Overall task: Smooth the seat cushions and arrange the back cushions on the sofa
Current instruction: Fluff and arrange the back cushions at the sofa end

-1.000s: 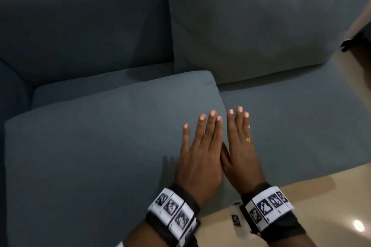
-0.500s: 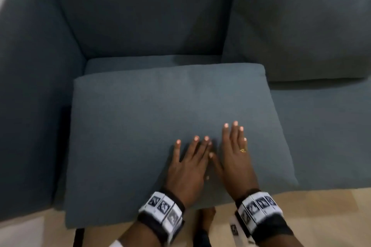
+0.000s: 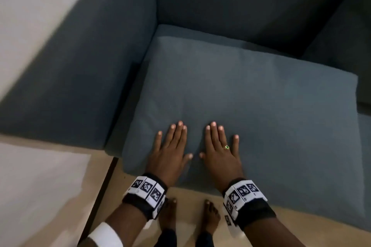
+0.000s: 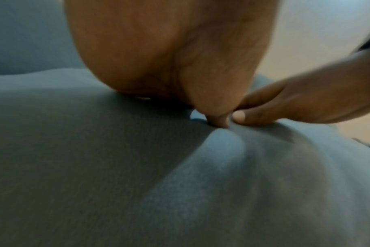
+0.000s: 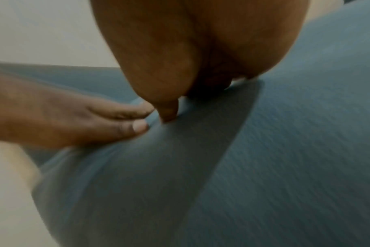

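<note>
Setting: domestic living room. Evidence: upholstered sofa [image 3: 84,78] in blue-grey woven fabric, with broad armrest, fixed backrest and a loose seat cushion [image 3: 251,106] lying on the sofa base. A second loose cushion [image 3: 345,42] leans against the backrest at right. Floor [image 3: 190,198] is smooth, pale beige and glossy, like household tile. A light rug or mat [image 3: 40,186] lies beside the armrest, with a dark edge strip. Plain light wall [image 3: 30,6] behind the sofa. The person stands barefoot [image 3: 209,216] on the floor, consistent with a home interior.
</note>
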The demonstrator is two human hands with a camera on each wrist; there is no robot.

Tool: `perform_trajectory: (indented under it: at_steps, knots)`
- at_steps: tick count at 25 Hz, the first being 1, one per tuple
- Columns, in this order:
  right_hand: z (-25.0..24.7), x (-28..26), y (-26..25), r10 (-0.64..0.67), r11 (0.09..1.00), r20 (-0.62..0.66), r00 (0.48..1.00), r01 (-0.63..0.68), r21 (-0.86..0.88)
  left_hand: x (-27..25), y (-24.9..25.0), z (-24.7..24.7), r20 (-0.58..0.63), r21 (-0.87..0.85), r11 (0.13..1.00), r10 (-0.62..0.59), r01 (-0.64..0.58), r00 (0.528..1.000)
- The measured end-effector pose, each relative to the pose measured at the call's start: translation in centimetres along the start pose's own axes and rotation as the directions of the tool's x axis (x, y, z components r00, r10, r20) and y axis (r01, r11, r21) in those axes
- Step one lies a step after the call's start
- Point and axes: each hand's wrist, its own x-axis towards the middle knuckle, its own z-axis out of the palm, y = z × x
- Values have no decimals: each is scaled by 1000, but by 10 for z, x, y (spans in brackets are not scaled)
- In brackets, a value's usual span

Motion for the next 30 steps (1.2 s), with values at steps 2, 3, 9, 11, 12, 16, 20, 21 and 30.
perform_trajectory:
  at_steps: [2, 3, 9, 11, 12, 16, 20, 21, 30]
  knots:
    - [1, 12, -23, 1, 996, -26, 1000, 2, 95, -6, -19, 3, -20, -37, 999, -38, 37, 999]
    - [7, 19, -32, -32, 992, -37, 999, 37, 123, -8, -26, 4, -20, -69, 996, -59, 58, 998]
    - [13, 35, -102, -230, 972, -24, 973, 231, 47, -46, -80, -2, -19, -162, 973, -169, 164, 985]
    - [6, 50, -123, -243, 968, -49, 969, 246, 50, -46, -95, -4, -44, -259, 951, -186, 168, 982]
    - [12, 52, -133, -286, 958, 37, 957, 285, 26, -50, -102, -1, 59, -273, 944, -176, 185, 983]
    - [51, 48, -136, -351, 926, 391, 851, 376, 11, -57, -136, 38, 416, -327, 903, -128, 279, 901]
    - [8, 19, -147, -368, 930, 115, 923, 363, 64, -83, -119, 6, 40, -309, 929, -203, 205, 978]
    - [-5, 10, -146, -364, 929, 16, 931, 361, 83, -91, -106, -2, -95, -360, 909, -258, 209, 961]
    - [49, -88, -21, -433, 901, -24, 901, 433, -14, -120, -8, 76, 45, -69, 977, -197, 200, 979]
